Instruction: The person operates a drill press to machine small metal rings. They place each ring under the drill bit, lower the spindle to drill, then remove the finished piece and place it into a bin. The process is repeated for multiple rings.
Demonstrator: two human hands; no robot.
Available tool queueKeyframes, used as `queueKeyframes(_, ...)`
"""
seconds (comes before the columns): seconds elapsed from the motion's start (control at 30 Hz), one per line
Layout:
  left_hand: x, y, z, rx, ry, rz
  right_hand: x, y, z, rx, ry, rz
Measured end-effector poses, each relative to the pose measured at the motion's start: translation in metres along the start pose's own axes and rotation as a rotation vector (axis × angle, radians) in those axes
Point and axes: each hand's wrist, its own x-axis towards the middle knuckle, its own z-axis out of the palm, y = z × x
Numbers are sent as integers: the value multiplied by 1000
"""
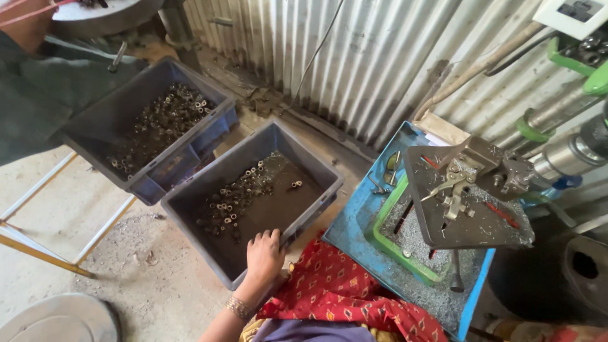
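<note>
Left hand's [265, 254] grip is clamped on the near crate's [190, 218] rim, beside small metal bushings [235, 196].

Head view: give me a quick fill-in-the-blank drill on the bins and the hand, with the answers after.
1. The left hand grips the near rim of the nearer ____ plastic bin.
2. Both bins hold small ____ parts.
3. The farther bin holds ____ parts than the nearer one.
4. A ____ tray sits under the drill table.

Missing words: blue; metal; more; blue
</note>
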Motion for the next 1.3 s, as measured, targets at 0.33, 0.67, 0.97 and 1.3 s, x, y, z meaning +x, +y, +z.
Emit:
queueKeyframes(0.33,10,-2,1,-4,-2,133,-46,45,-7,-240,85,193)
queueKeyframes(0.67,66,-40,-151,-84,221,88,-74,84,-15,-409,84,331)
queueKeyframes(0.97,37,4,-52,31,200,93,-100,120,-16,-489,59,377)
queueKeyframes(1.3,7,-19,-73,148,96,189,-202,172,21,-436,-423,-34)
